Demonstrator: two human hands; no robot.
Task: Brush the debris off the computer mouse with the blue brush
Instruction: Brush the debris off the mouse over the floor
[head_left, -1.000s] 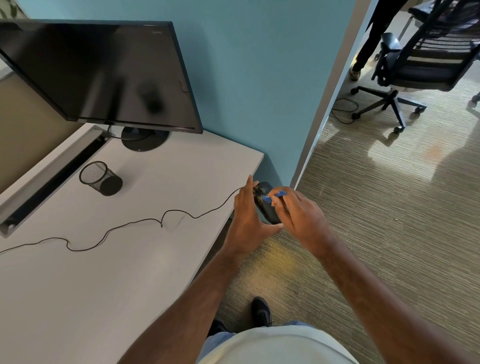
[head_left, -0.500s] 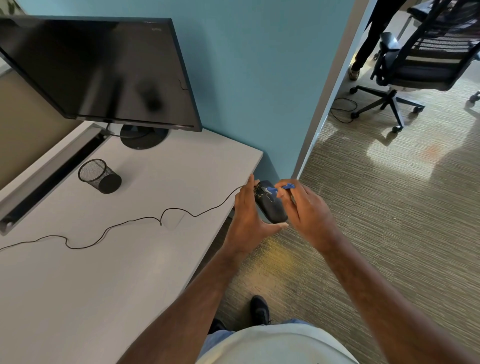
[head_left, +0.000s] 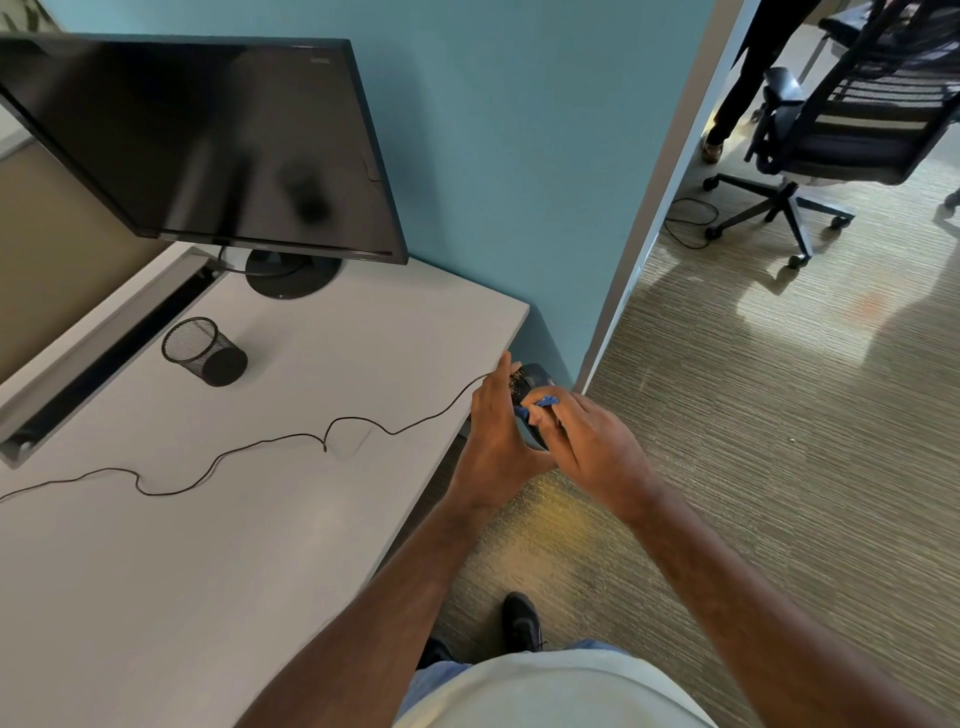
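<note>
Black plastic computer mouse (head_left: 531, 383): cradled in left hand (head_left: 496, 431) beyond desk edge; right hand (head_left: 589, 441) pinches small blue brush (head_left: 537, 404) touching its top.

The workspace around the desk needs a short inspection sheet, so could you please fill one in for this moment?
Surface: white desk, bare near its front edge.
Job's things: computer mouse held off the desk's edge over carpet, specks on it; blue brush against it.
Clutter: mesh pen cup lying on its side.
Grippers: left hand holds the mouse; right hand grips the brush.
Cables: mouse cable snakes across the desk.
Surroundings: monitor, office chair, carpet.
</note>
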